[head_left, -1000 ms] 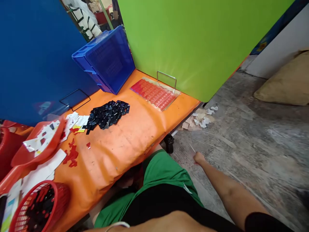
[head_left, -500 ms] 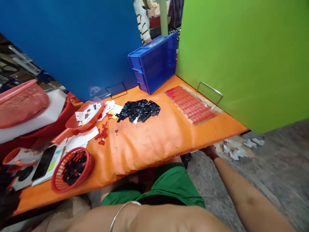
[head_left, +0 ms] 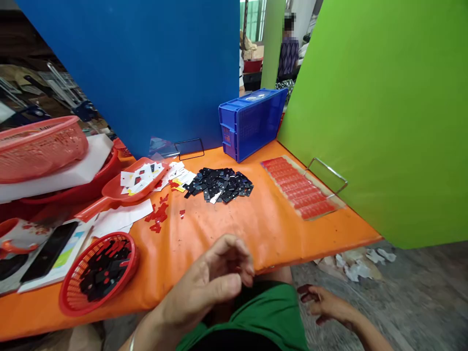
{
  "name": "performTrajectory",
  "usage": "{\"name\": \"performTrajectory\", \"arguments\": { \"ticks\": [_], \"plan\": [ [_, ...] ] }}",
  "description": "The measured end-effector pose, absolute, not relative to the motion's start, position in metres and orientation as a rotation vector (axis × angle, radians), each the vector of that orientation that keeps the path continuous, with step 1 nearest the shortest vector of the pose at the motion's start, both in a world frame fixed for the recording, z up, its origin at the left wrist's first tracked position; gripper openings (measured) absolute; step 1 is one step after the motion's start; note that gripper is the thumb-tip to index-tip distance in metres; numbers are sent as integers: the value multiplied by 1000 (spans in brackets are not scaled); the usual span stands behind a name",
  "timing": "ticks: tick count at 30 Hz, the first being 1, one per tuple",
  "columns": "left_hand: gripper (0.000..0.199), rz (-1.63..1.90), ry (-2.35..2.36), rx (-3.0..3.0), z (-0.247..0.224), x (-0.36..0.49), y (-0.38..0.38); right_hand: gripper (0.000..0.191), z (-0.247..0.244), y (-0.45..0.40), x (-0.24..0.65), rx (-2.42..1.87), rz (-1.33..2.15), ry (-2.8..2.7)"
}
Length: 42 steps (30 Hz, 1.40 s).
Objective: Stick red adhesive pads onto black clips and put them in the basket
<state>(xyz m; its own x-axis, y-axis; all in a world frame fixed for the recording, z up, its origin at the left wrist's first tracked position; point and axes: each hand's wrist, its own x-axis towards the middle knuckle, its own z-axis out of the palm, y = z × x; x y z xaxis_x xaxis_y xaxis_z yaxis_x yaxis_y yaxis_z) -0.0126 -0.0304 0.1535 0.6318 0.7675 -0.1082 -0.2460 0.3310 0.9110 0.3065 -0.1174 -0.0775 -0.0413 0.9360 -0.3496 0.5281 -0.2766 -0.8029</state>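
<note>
My left hand [head_left: 215,278] hovers over the near edge of the orange table [head_left: 204,243], above my lap, fingers loosely curled, thumb apart and nothing seen in it. Beside my right knee, below table height, hangs my right hand [head_left: 323,304] with its fingers spread and empty. A pile of black flat pieces [head_left: 223,184] lies beyond my left hand. Small red pieces [head_left: 159,214] are scattered to its left. The red basket [head_left: 126,273] at the near left holds black and red pieces. A sheet of red pieces in rows [head_left: 296,187] lies at the right.
An orange scoop [head_left: 109,195] with white cards lies at the left, near a phone [head_left: 49,251] and a mug [head_left: 27,234]. A blue crate [head_left: 228,134] stands on its side between blue [head_left: 146,73] and green [head_left: 383,122] panels. Another person [head_left: 288,53] is in the background.
My left hand has risen into view over the table's near edge. My right hand has come out from beside the table edge, fingers now visible. The view has shifted.
</note>
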Motion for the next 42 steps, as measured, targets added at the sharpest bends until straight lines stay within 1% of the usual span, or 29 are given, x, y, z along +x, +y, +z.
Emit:
{"name": "performTrajectory", "arguments": {
  "ticks": [1,2,3,5,8,11,14,17,20,23,25,31,38,42],
  "plan": [
    [26,758,764,1149,140,-23,-28,26,-64,-117,308,-1716,1616,-1422],
    [19,807,938,1283,126,-35,-27,28,-48,-114,308,-1603,1893,-1298],
    [17,859,1104,1420,111,-48,-26,30,-30,-110,307,-1502,2051,-1231],
    [18,903,1345,1667,81,-73,-25,32,8,-95,300,-1354,2116,-1281],
    [16,967,1541,1851,40,-103,-22,37,51,-58,277,-1291,1978,-1449],
    [18,1072,1706,1912,8,-119,-18,34,64,-8,245,-1381,1585,-1587],
    [26,1129,1812,1974,-14,-124,-14,35,49,47,209,-1463,1140,-1710],
    [30,1121,1866,2013,-27,-122,-13,32,30,103,174,-1430,752,-1810],
    [30,1111,1896,2008,-32,-121,-14,32,16,157,138,-1356,459,-1993],
    [27,1115,1911,2009,-35,-121,-15,42,10,205,102,-1471,250,-2200],
    [26,1126,1928,2017,-36,-121,-16,46,9,234,80,-1571,193,-2284],
    [24,1101,1994,2064,-39,-121,-15,54,4,289,41,-1690,200,-2345],
    [25,1080,2023,2087,-35,-120,-15,68,-1,306,29,-1814,166,-2322],
    [24,1079,2023,2110,-35,-120,-14,67,-3,314,27,-1854,193,-2299]
  ]
}}
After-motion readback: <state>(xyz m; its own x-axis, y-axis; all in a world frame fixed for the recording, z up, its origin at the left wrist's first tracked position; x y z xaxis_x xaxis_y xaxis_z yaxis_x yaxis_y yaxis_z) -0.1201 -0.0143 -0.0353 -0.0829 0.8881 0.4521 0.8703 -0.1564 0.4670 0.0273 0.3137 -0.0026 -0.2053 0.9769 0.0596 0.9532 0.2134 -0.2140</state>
